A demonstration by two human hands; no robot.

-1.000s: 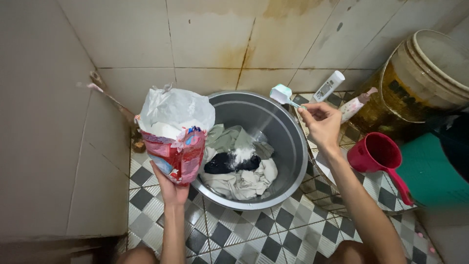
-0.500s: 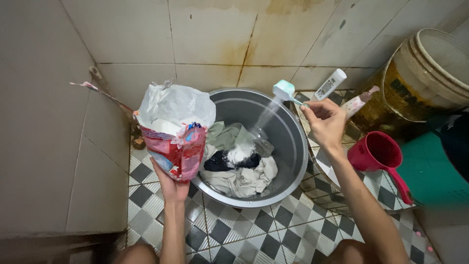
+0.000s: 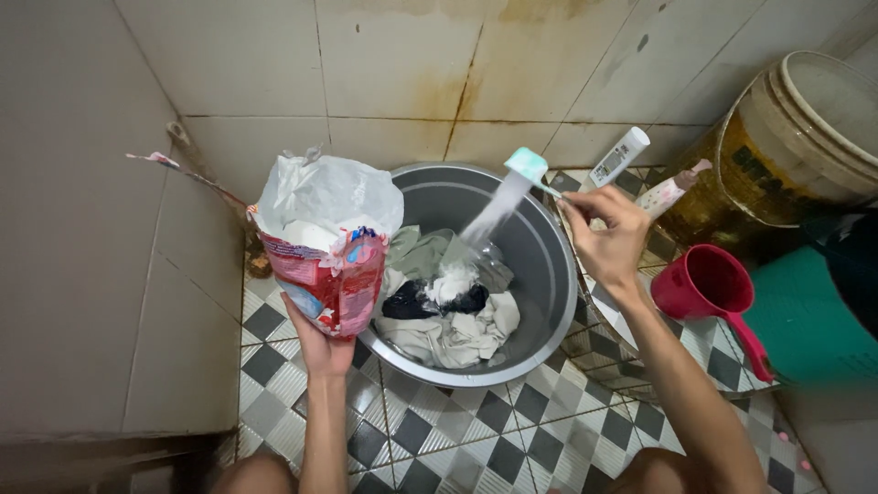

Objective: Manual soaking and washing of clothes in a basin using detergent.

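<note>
Two bare arms reach up from below: the left hand (image 3: 322, 343) cups the bag (image 3: 327, 247) from underneath, gripping it upright just beside the basin (image 3: 540, 274), while the right hand (image 3: 608, 236) pinches the scoop (image 3: 528, 166), tipped, powder streaming onto the clothes (image 3: 448, 311) inside. Checkered floor tiles (image 3: 439, 430) below, stained wall tiles behind. Off right, bottles (image 3: 620, 156) against the wall, a red dipper (image 3: 709, 288), a big bucket (image 3: 805, 137).
</note>
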